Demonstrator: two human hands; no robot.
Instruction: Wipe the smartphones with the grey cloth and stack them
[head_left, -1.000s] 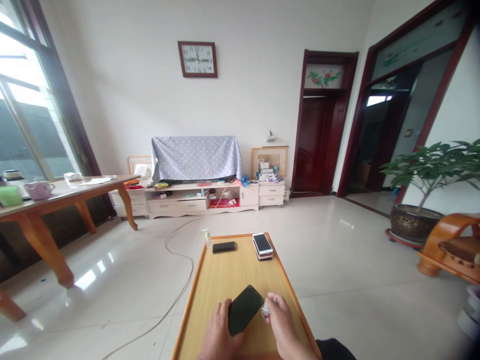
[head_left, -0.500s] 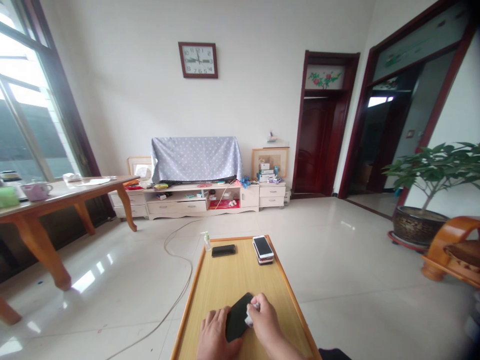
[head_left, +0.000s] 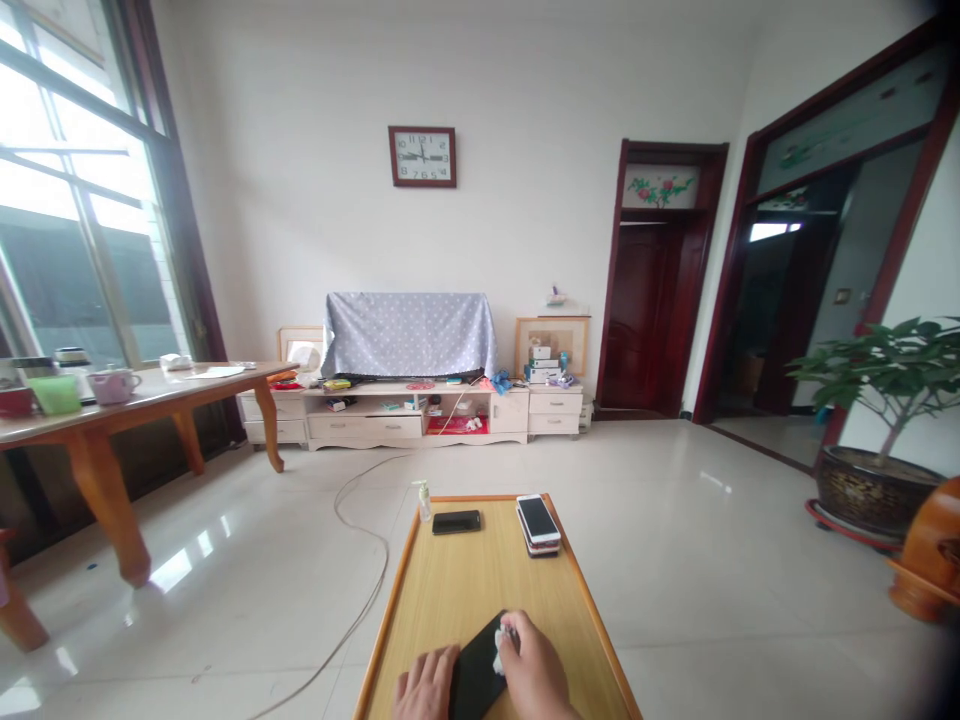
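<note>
A black smartphone (head_left: 474, 668) lies slanted at the near end of the small wooden table (head_left: 510, 575). My left hand (head_left: 426, 686) grips it along its left edge, with the thumb out of sight. Pinched in my right hand (head_left: 534, 665) is a crumpled white tissue (head_left: 499, 652), pressed against the upper right part of the phone's dark face. The lower end of the phone runs out of the frame.
At the table's far end stand a clear pump bottle (head_left: 424, 502), another black phone (head_left: 456, 522) and a stack of phones (head_left: 538, 524). A cable (head_left: 382, 560) snakes over the floor on the left. A potted plant (head_left: 870, 480) is at the right.
The view has tilted up a little, so everything sits lower in the picture. My right hand with the tissue stays near the phone's upper right edge; the left hand still holds the phone.
</note>
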